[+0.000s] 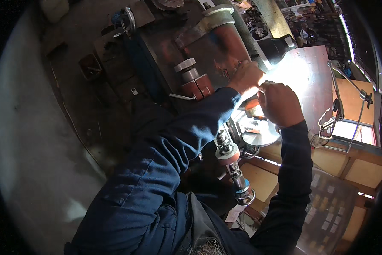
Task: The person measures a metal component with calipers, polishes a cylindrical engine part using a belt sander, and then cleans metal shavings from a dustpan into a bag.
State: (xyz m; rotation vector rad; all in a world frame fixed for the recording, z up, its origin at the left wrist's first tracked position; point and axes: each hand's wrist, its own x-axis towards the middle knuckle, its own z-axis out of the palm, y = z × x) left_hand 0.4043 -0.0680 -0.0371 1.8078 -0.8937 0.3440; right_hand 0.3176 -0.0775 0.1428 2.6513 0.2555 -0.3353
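Note:
My left hand (247, 77) is closed, its fingers curled close to a dull red, rounded machine body (231, 42). Just right of it, my right hand (281, 102) is also closed, with its fingertips almost meeting the left ones. Whatever they grip is hidden by the fingers and the glare. Under the right hand lie an orange-coloured part (254, 108) and a shiny round metal plate (261, 135). Strong light comes from a black lamp head (277, 49) just above both hands.
A metal spindle with a red ring (228, 156) runs below the plate toward my body. Left of my hands stands a red block with a grey knob (191, 78). A jointed metal arm (357, 91) rises at right, near a clear plastic sheet (327, 208).

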